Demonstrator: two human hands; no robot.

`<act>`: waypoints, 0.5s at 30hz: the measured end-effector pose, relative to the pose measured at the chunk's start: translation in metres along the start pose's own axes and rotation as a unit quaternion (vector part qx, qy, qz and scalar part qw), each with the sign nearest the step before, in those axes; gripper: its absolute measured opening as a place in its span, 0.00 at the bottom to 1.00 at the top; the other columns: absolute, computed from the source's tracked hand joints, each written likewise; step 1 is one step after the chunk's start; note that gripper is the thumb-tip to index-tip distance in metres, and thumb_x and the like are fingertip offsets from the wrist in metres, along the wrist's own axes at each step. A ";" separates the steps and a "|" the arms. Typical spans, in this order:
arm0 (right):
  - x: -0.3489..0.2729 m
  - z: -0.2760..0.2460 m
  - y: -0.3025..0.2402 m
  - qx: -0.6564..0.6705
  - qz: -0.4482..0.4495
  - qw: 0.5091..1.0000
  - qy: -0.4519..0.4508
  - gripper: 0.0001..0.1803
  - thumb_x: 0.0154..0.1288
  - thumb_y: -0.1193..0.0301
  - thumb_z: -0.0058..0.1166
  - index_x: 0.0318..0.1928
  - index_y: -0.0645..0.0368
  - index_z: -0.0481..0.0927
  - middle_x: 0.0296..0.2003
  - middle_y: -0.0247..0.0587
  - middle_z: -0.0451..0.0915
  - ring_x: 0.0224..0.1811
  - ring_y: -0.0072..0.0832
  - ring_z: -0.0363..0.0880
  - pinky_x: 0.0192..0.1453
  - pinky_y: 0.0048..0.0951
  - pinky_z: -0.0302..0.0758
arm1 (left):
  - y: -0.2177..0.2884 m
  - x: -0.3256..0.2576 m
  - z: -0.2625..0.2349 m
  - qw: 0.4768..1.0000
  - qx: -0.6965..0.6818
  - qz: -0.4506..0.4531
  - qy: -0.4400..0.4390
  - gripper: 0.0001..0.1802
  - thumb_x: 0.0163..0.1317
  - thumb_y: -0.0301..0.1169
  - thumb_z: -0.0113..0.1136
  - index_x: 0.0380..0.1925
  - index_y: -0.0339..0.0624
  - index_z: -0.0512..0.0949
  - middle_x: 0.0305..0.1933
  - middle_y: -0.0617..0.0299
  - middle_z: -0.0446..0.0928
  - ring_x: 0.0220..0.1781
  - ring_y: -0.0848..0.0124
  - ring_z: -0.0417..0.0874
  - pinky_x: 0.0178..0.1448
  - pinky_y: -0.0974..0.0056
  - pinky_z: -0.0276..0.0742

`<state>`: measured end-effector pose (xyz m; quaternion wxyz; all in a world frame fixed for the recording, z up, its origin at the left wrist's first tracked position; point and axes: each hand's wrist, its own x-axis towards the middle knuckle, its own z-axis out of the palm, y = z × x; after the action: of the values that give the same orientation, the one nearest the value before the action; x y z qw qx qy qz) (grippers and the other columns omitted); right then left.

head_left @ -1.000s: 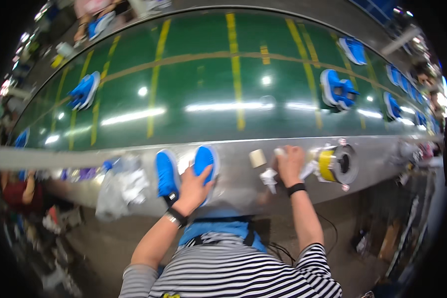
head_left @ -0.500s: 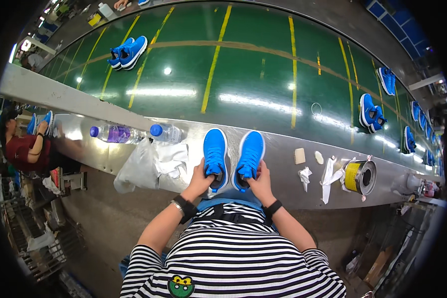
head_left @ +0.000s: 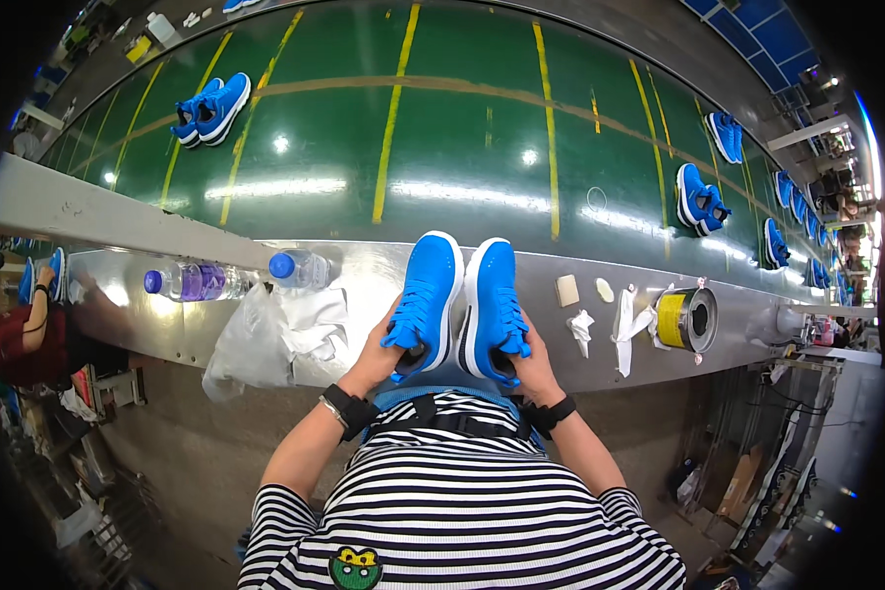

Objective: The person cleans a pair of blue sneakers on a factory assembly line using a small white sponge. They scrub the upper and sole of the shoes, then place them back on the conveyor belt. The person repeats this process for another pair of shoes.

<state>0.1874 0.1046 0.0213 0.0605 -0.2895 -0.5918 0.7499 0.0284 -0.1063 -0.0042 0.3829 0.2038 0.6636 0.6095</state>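
Two bright blue sneakers with white soles are side by side in front of me, toes pointing away. My left hand (head_left: 376, 352) is closed around the heel part of the left sneaker (head_left: 425, 295). Around the heel of the right sneaker (head_left: 495, 300), my right hand (head_left: 533, 362) is closed in the same way. Both shoes lean outward, so their inner white sole edges show and almost touch. They are over the metal ledge (head_left: 403, 258); whether they rest on it or are lifted I cannot tell. My fingertips are partly hidden by the shoes.
Beyond the ledge runs a green conveyor belt (head_left: 344, 128) with more blue shoe pairs (head_left: 700, 202). On the ledge at left lie two bottles (head_left: 300, 267), a plastic bag (head_left: 246, 344) and white cloth (head_left: 315, 329). To the right are white scraps (head_left: 624, 329) and a yellow-labelled can (head_left: 686, 320).
Both sneakers have tilted outward, bringing their soles closer together, and look larger and nearer. My hands have shifted further along their outer sides. The whole view has moved slightly.
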 end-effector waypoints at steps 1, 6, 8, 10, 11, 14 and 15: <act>0.001 -0.004 -0.002 -0.009 -0.007 1.000 -0.004 0.36 0.63 0.77 0.54 0.70 0.58 0.55 0.62 0.40 0.67 0.62 0.26 0.65 0.67 0.28 0.60 | 0.003 0.000 0.002 1.000 0.007 0.001 0.004 0.36 0.61 0.23 0.53 0.70 0.42 0.53 0.61 0.54 0.69 0.61 0.66 0.70 0.64 0.65 0.64; 0.001 -0.016 0.003 -0.040 -0.063 0.997 -0.011 0.38 0.62 0.74 0.54 0.70 0.58 0.53 0.64 0.46 0.63 0.65 0.30 0.64 0.68 0.30 0.61 | 0.002 -0.005 0.013 0.998 0.008 0.040 0.040 0.39 0.60 0.23 0.56 0.70 0.43 0.52 0.66 0.51 0.64 0.64 0.64 0.69 0.66 0.63 0.63; -0.002 -0.016 0.001 -0.014 -0.055 0.998 -0.018 0.38 0.61 0.74 0.54 0.70 0.58 0.53 0.65 0.47 0.62 0.66 0.32 0.64 0.68 0.31 0.61 | 0.004 -0.008 0.012 0.996 0.063 0.044 0.050 0.40 0.58 0.24 0.58 0.70 0.45 0.52 0.67 0.48 0.63 0.65 0.62 0.67 0.67 0.62 0.63; -0.002 -0.018 0.002 -0.054 -0.055 0.997 0.006 0.40 0.58 0.75 0.56 0.70 0.58 0.54 0.63 0.49 0.64 0.65 0.34 0.65 0.68 0.33 0.61 | 0.005 -0.009 0.014 0.992 0.100 0.042 0.063 0.42 0.56 0.22 0.58 0.70 0.46 0.53 0.66 0.48 0.63 0.66 0.59 0.67 0.67 0.61 0.63; -0.003 -0.020 0.003 -0.091 -0.067 0.993 0.018 0.40 0.57 0.76 0.56 0.70 0.58 0.55 0.63 0.49 0.65 0.65 0.35 0.65 0.68 0.33 0.61 | 0.006 -0.008 0.013 0.988 0.131 0.049 0.068 0.43 0.54 0.21 0.59 0.70 0.46 0.53 0.66 0.47 0.64 0.66 0.57 0.67 0.67 0.60 0.63; 0.000 -0.034 0.013 -0.212 -0.108 0.971 0.029 0.40 0.56 0.75 0.57 0.69 0.57 0.55 0.62 0.49 0.65 0.65 0.35 0.65 0.68 0.34 0.60 | 0.007 -0.008 0.011 0.973 0.207 0.062 0.080 0.45 0.49 0.19 0.59 0.69 0.46 0.54 0.64 0.47 0.64 0.65 0.53 0.66 0.67 0.58 0.63; 0.000 -0.038 0.018 -0.253 -0.122 0.959 0.028 0.41 0.56 0.73 0.57 0.70 0.57 0.55 0.63 0.49 0.65 0.65 0.34 0.64 0.69 0.34 0.60 | 0.006 -0.009 0.010 0.970 0.222 0.061 0.083 0.46 0.47 0.18 0.59 0.69 0.46 0.55 0.64 0.47 0.64 0.65 0.52 0.66 0.67 0.58 0.63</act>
<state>0.2107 0.1322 -0.0001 0.0930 -0.2422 -0.7911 0.5540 0.0406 -0.1049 0.0047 0.2337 0.2724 0.7979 0.4844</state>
